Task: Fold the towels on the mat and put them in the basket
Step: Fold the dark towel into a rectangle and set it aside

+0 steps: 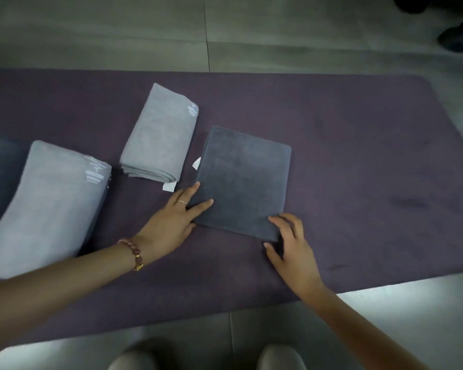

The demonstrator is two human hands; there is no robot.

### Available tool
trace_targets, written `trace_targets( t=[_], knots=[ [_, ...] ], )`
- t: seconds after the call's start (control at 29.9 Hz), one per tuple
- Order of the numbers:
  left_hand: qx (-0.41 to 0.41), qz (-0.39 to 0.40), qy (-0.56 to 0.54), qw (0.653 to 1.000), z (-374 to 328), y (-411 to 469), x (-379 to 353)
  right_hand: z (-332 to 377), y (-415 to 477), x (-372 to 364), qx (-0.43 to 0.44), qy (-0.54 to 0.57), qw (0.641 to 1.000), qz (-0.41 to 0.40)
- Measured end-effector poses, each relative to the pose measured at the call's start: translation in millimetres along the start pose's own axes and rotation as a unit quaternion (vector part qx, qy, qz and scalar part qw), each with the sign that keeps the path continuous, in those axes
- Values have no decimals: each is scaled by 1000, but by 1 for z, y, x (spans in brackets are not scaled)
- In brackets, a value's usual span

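Now left hand (171,222) flat, right hand (292,244) cupping dark towel (243,182)

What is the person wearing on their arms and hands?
Both forearms are bare, with no sleeves in view. The left hand has a thin ring on one finger, and its wrist carries a bracelet of round pinkish beads with a small gold-coloured clasp. The right hand wears nothing visible.
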State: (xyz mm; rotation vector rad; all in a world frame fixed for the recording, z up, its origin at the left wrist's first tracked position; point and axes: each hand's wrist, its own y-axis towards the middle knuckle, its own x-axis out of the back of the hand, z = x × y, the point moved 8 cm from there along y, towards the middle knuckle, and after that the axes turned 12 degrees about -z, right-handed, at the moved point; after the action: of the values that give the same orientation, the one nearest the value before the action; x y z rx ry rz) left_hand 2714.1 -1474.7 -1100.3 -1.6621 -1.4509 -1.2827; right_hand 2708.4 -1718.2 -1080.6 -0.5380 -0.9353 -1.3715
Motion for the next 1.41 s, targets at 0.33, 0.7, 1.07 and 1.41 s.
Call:
trace_targets(
  t=[0.33,0.7,1.07,1.41],
  knots=[
    [80,78,97,989,-24,25,9,17,20,-11,-1,133,991,-12],
    [-62,-3,193,979,-33,36,23,32,37,7,286,-76,954,-40],
    [-135,-46,110,984,-37,-25,19,-10,-15,10,293,-118,949,-29],
    [-252,25,84,964,-22,13,-3,-6,11,-13,346,-113,927,87]
  ],
)
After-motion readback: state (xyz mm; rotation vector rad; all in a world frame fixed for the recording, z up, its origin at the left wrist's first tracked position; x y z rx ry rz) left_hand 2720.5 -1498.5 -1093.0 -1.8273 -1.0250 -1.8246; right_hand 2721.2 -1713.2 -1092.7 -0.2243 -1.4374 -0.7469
